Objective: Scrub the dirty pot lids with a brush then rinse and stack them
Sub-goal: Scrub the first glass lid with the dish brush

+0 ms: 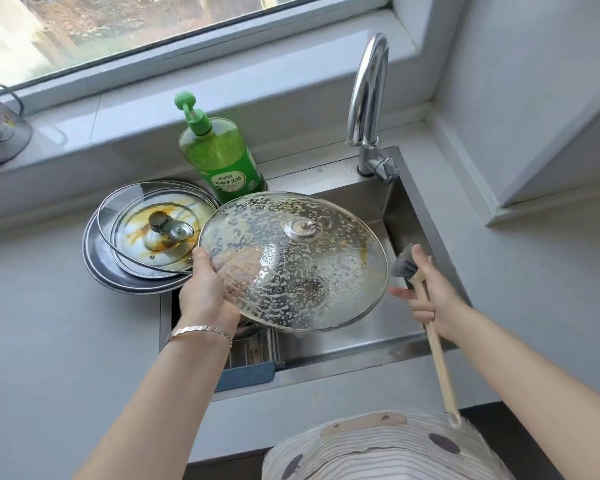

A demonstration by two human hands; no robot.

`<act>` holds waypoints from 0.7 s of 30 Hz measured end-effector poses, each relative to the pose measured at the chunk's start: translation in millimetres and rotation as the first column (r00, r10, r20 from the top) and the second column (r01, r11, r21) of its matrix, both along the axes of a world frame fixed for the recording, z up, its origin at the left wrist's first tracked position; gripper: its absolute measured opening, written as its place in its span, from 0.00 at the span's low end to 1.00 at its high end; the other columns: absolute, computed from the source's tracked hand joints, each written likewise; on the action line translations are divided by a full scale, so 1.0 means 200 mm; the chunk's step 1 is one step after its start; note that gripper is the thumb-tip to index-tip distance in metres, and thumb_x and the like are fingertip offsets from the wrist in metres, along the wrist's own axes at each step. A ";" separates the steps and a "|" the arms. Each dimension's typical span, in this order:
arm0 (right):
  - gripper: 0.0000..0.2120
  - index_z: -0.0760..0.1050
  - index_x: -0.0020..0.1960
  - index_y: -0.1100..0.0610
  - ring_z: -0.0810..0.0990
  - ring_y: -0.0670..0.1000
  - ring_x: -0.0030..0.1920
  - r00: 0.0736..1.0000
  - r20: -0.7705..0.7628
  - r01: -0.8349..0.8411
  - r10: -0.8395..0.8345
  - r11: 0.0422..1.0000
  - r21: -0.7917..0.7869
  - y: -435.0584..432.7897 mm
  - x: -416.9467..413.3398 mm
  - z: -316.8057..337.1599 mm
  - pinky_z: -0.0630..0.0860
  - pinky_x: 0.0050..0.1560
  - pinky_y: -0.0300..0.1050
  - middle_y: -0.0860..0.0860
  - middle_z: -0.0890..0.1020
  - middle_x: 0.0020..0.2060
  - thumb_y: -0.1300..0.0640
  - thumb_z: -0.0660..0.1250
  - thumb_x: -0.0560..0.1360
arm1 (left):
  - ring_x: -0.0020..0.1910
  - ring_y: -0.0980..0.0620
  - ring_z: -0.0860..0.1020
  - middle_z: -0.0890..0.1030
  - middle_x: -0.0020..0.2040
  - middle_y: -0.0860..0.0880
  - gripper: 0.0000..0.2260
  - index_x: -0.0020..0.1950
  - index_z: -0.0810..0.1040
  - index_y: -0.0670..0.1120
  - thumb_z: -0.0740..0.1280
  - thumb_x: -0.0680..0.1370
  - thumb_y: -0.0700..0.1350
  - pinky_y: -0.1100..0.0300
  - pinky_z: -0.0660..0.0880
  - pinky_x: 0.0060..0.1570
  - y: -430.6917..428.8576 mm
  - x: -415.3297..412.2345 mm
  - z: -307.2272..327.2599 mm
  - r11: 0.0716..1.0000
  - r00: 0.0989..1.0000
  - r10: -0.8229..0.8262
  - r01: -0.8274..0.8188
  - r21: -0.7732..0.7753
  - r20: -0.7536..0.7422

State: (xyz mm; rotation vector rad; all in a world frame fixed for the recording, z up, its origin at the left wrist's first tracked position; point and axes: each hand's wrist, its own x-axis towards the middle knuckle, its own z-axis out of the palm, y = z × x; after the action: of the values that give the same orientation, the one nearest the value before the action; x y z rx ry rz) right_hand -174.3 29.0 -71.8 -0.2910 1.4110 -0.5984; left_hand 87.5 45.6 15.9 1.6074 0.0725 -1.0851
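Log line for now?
left hand: grips soapy lid over sink | right hand: holds brush beside lid | dirty lids: stacked on counter

The green soap bottle's label reads "柠檬洗洁精".

Fingers of my left hand blur behind the soapy lid, and the left edge cuts off the far metal cup.

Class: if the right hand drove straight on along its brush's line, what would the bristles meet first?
Probably the sink, at its right wall; the soapy lid sits just left of that line. Depth unclear.
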 end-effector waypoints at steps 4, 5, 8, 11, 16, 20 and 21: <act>0.26 0.78 0.40 0.61 0.58 0.41 0.14 0.827 0.550 0.075 -0.116 0.992 0.097 -0.03 0.04 0.03 0.54 0.14 0.28 0.58 0.81 0.41 0.41 0.78 0.57 | 0.47 0.44 0.83 0.84 0.45 0.42 0.15 0.51 0.75 0.42 0.58 0.81 0.53 0.44 0.77 0.50 0.00 0.03 0.02 0.989 0.985 -0.142 0.137 -0.058 -0.093; 0.24 0.79 0.39 0.61 0.58 0.41 0.13 0.778 0.612 0.108 -0.141 0.990 0.090 -0.03 0.05 0.04 0.54 0.13 0.29 0.57 0.83 0.38 0.48 0.83 0.51 | 0.47 0.44 0.82 0.85 0.43 0.42 0.15 0.51 0.75 0.42 0.58 0.81 0.53 0.44 0.77 0.49 -0.01 0.04 0.02 0.986 0.980 -0.162 0.156 -0.057 -0.113; 0.28 0.80 0.35 0.61 0.58 0.41 0.12 0.758 0.637 0.164 -0.140 0.986 0.022 -0.02 0.07 0.08 0.54 0.12 0.30 0.53 0.83 0.32 0.60 0.85 0.37 | 0.44 0.45 0.82 0.85 0.37 0.43 0.17 0.51 0.76 0.43 0.56 0.81 0.54 0.47 0.77 0.43 -0.05 0.10 0.04 0.970 0.963 -0.244 0.240 -0.045 -0.113; 0.21 0.76 0.38 0.61 0.58 0.41 0.12 0.796 0.586 0.208 -0.152 0.978 -0.029 -0.02 0.11 0.12 0.54 0.12 0.30 0.55 0.83 0.31 0.63 0.82 0.50 | 0.43 0.45 0.84 0.85 0.41 0.42 0.21 0.51 0.76 0.41 0.53 0.82 0.56 0.47 0.76 0.48 -0.07 0.15 0.04 0.952 0.943 -0.285 0.258 -0.163 -0.170; 0.09 0.70 0.41 0.58 0.57 0.42 0.12 0.860 0.466 0.312 -0.210 0.938 -0.153 -0.05 0.21 0.19 0.54 0.13 0.29 0.54 0.83 0.29 0.68 0.56 0.77 | 0.57 0.41 0.79 0.80 0.58 0.38 0.25 0.66 0.72 0.42 0.55 0.79 0.60 0.44 0.76 0.54 -0.01 -0.06 -0.01 0.943 0.893 -0.216 0.086 -0.322 -0.394; 0.12 0.68 0.43 0.55 0.56 0.40 0.14 0.859 0.468 0.325 -0.206 0.927 -0.188 0.01 0.34 0.19 0.54 0.14 0.30 0.58 0.84 0.34 0.70 0.56 0.77 | 0.57 0.43 0.78 0.81 0.56 0.41 0.20 0.58 0.74 0.47 0.55 0.79 0.61 0.48 0.73 0.59 0.03 -0.35 -0.02 0.955 0.834 -0.126 -0.046 -0.294 -0.538; 0.12 0.68 0.44 0.55 0.56 0.40 0.14 0.850 0.476 0.343 -0.223 0.922 -0.179 0.03 0.37 0.19 0.54 0.14 0.30 0.59 0.84 0.35 0.71 0.56 0.77 | 0.59 0.43 0.77 0.80 0.58 0.42 0.21 0.56 0.75 0.46 0.54 0.79 0.61 0.49 0.73 0.60 0.01 -0.36 -0.02 0.955 0.826 -0.086 -0.090 -0.281 -0.557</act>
State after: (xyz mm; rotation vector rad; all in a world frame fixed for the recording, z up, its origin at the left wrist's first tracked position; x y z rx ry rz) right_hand -101.2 35.0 -34.6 -0.1321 0.9282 -1.0322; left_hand 14.8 48.2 11.2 0.9736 0.2923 -1.4697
